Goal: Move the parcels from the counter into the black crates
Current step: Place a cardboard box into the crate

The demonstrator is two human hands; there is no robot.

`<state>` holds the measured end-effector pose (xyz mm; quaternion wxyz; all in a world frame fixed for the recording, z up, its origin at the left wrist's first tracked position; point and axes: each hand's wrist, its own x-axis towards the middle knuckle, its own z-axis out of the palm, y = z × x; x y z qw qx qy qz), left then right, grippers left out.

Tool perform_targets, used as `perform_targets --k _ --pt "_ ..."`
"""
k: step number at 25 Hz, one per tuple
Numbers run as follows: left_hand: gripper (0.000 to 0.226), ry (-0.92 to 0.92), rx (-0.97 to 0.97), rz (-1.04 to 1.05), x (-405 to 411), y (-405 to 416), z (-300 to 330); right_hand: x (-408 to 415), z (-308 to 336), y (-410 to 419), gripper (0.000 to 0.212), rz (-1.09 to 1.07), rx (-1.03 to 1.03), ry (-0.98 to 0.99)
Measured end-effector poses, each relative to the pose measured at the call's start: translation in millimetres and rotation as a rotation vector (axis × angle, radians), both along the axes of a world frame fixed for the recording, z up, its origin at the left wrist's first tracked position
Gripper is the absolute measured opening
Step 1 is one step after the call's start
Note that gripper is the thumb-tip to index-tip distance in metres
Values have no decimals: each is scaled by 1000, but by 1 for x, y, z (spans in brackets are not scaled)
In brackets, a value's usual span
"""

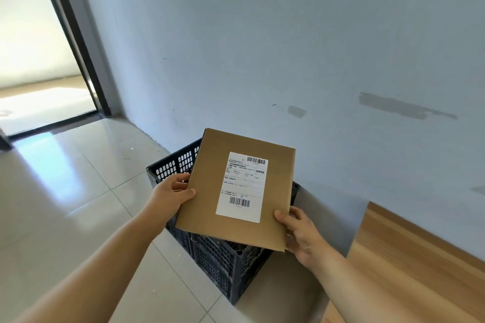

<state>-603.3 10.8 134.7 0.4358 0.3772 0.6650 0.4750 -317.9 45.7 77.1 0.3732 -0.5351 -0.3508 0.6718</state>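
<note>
A flat brown cardboard parcel (210,191) with a white shipping label hovers over a black perforated crate (223,262) that stands on the tiled floor against the wall. My left hand (170,193) grips the parcel's left edge, thumb on top. My right hand (301,236) grips its near right corner, thumb on top and fingers underneath. The parcel hides most of the crate's opening, so its inside cannot be seen.
A wooden counter (420,257) fills the lower right, close to the crate. A pale blue wall runs behind. Glossy floor tiles (65,204) spread to the left toward an open doorway (39,60).
</note>
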Motion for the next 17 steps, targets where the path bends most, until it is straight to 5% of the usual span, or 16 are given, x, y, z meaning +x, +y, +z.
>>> perform_targets --k 7,17 --pt "43 55 -159 44 -60 126 -49 -77 -52 106 40 -50 -210 -23" --pt "61 210 -375 -366 -104 281 -128 -121 -87 191 19 -241 -396 -107"
